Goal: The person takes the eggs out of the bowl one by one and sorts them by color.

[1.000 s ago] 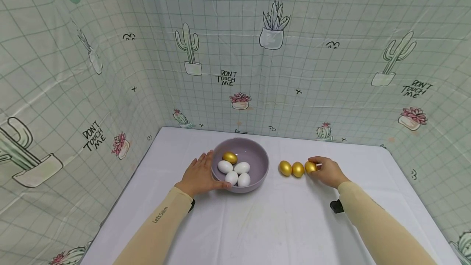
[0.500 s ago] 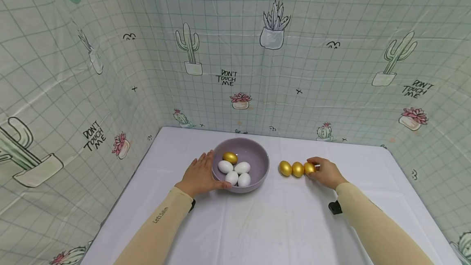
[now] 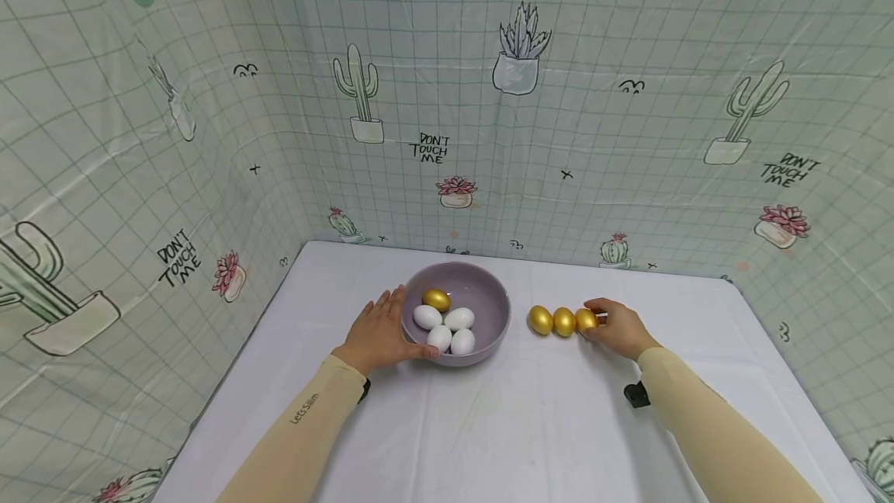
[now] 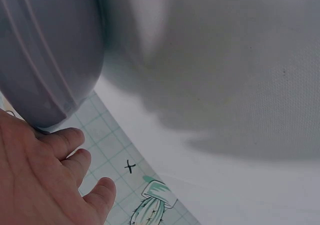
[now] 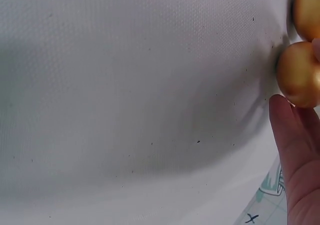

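A mauve bowl (image 3: pixel 492 297) holds several white eggs (image 3: pixel 459 319) and one golden egg (image 3: pixel 436 300). My left hand (image 3: pixel 380 336) rests against the bowl's left side, fingers extended and spread, thumb along the near rim. In the left wrist view, its fingers (image 4: pixel 75 160) lie by the bowl's outer wall (image 4: pixel 55 50). To the right, three golden eggs lie in a row on the table. My right hand (image 3: pixel 621 328) pinches the rightmost golden egg (image 3: pixel 587 321) between thumb and fingers. The right wrist view has that egg (image 5: pixel 298 75) at the fingertips.
The other golden eggs, a middle one (image 3: pixel 564 322) and a left one (image 3: pixel 541 320), sit side by side against the held egg, right of the bowl. A white cloth covers the table (image 3: pixel 503 425). A cactus-patterned curtain (image 3: pixel 447 115) encloses its back and sides.
My right hand has shifted slightly left with the rightmost golden egg, bringing it up against the middle one. My left hand and the bowl have stayed in place.
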`<move>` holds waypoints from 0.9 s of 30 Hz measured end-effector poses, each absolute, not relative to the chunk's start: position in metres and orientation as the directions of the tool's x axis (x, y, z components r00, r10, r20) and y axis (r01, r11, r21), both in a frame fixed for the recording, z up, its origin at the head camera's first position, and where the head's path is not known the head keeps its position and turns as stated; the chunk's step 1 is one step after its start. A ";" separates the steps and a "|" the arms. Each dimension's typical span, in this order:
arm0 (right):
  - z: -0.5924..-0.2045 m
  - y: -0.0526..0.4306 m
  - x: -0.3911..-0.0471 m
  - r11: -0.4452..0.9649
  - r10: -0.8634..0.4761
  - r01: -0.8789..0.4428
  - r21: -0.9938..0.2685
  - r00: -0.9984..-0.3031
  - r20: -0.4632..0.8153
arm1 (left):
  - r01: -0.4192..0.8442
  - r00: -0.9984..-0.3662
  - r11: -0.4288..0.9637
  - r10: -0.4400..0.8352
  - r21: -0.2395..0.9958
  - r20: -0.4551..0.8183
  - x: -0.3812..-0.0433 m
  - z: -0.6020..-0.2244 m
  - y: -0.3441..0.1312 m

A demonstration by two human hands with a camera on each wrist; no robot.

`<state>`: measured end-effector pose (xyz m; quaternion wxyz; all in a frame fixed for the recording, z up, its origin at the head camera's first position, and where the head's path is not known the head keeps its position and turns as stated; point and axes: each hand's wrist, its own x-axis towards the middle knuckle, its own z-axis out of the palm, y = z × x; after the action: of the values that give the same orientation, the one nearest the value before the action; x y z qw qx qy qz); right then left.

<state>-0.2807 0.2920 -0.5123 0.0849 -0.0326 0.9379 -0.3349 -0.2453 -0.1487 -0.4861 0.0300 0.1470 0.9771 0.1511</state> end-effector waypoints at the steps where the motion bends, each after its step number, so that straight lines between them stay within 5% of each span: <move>1: -0.513 0.292 -0.281 0.775 -0.120 -0.006 -0.633 -0.983 -0.138 | 0.278 -0.955 0.911 0.296 0.305 -0.014 -0.245 -0.486 -0.149; 27: -0.479 0.304 -0.286 0.795 -0.183 -0.132 -0.592 -0.983 -0.027 | 0.270 -0.956 0.913 0.292 0.307 -0.027 -0.245 -0.483 -0.148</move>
<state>-0.2857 0.3040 -0.4785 0.0415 -0.0832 0.9464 -0.3092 -0.2447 -0.1480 -0.4834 0.0359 0.1438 0.9772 0.1518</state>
